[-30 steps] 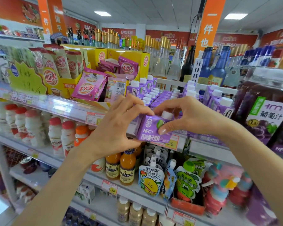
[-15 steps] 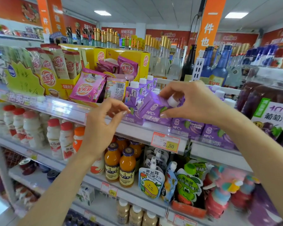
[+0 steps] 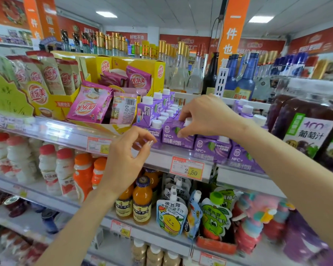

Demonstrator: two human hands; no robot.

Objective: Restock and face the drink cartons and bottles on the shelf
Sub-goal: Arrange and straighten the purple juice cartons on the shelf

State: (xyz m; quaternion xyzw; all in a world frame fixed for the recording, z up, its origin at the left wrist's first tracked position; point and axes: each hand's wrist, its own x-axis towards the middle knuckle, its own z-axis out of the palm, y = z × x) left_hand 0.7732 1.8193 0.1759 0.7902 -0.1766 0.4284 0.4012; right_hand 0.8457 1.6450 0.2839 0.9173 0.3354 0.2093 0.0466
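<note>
Purple carton [image 3: 178, 136] is now sitting on the front edge of the upper shelf [image 3: 123, 139], label facing out, in the front row of matching cartons. Half a second back it was tilted in the air above the row; a second back it was being held lower down, in front of the price strip, by both hands. So the placing step is looking nearly done.

Right hand [image 3: 206, 116] is still gripping it from above: thumb pressing on the front face near the leaf mark, other fingers [image 3: 182, 117] curling over the top beside the white cap [image 3: 187, 121]. Closed on the carton, not yet letting go.

Left hand [image 3: 127, 158] is hanging just below and left of the carton, fingers loosely pinched together, holding nothing, apart from the carton.

Neighbouring carton [image 3: 155, 129] is standing just beside on the left; two more [image 3: 212, 148] are lining up to the right, behind the price tag [image 3: 187, 168].

Judgement: what is remaining here is a release and perhaps a small squaring-up against the row. Tipping the neighbour is the main risk.
</note>
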